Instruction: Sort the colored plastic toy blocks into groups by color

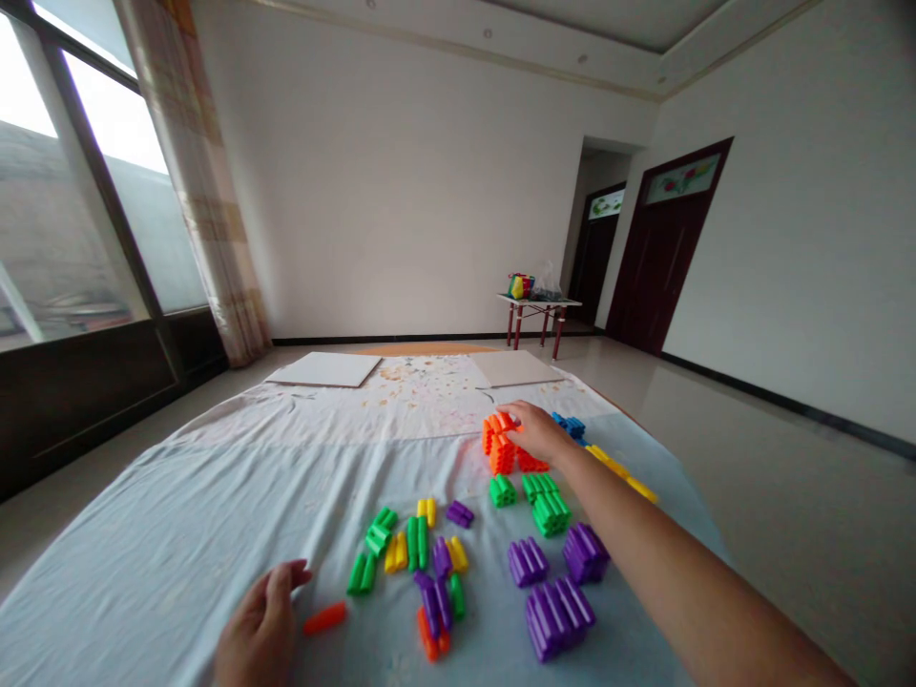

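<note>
At the far side of the coloured groups, my right hand (533, 429) reaches over the orange plastic blocks (501, 453), fingers closed around an upper orange block. Part of that pile is hidden behind the hand. My left hand (261, 615) hovers low at the left, its fingers curled in toward the thumb with nothing visible in them. Just right of it lies a single orange block (325, 618) on the cloth. Between the hands, loose green blocks (417, 544), yellow blocks (396, 553) and purple blocks (434, 603) are scattered, with orange blocks (433, 637) nearest me.
Purple block groups (559, 618) and green block groups (548, 506) sit under my right forearm. Blue blocks (571, 426) and a yellow row (621, 472) lie beyond it. Two flat boards (325, 368) rest at the cloth's far end. A small table (540, 303) stands behind.
</note>
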